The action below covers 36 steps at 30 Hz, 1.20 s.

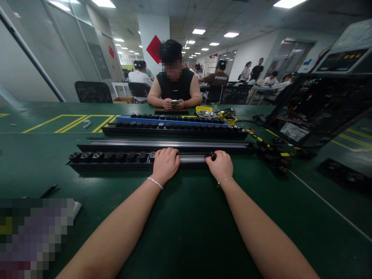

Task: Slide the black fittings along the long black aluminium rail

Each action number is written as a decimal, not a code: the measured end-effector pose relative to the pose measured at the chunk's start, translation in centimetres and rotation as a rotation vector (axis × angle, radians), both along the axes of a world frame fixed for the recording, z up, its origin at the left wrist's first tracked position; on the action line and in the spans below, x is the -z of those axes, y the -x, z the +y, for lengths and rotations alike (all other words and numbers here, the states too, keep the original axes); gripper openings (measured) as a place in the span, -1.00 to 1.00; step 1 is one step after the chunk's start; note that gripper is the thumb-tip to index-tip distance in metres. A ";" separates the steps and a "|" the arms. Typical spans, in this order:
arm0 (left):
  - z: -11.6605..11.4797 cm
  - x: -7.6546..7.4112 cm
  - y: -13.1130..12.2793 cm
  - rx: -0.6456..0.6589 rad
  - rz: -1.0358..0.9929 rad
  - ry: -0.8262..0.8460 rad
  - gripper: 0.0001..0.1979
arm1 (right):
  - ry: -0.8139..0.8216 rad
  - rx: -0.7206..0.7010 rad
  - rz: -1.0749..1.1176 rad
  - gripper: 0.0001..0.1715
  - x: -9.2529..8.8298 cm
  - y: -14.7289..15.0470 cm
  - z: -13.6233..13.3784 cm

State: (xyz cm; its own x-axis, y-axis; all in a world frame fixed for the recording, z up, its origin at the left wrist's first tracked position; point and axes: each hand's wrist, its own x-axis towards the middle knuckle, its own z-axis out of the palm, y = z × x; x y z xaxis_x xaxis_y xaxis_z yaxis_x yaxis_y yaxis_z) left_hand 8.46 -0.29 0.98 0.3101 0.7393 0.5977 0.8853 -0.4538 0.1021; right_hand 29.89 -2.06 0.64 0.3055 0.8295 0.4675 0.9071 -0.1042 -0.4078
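Left hand [166, 166] curls over the black rail [136, 166], hold unclear. Right hand [221, 164] pinches a black part [213, 155] at the rail's right end.

The sole view comes from a camera worn on the person's head, looking forward and down across the table [186, 232]. Nearest the lens, the forearms [116, 228] enter at the bottom edge and run up to the left hand [165, 166] and right hand [221, 166], both slightly below mid-frame. The rails [145, 143] lie crosswise beyond. The wide view takes in a seated person [174, 87] at upper centre, a slanting glass wall [66, 38] at upper left, and ceiling [250, 15] along the top.
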 end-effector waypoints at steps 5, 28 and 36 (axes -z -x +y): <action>0.0 0.0 0.0 -0.016 0.013 -0.005 -0.74 | 0.024 0.015 -0.006 -0.61 -0.1 -0.2 -0.1; 0.0 0.0 0.0 -0.004 0.008 -0.005 -0.75 | -0.018 0.043 0.024 -0.63 0.2 -1.9 0.2; 0.2 0.2 0.0 -0.012 0.019 -0.016 -0.74 | -0.027 0.069 0.051 -0.63 0.5 -2.8 0.3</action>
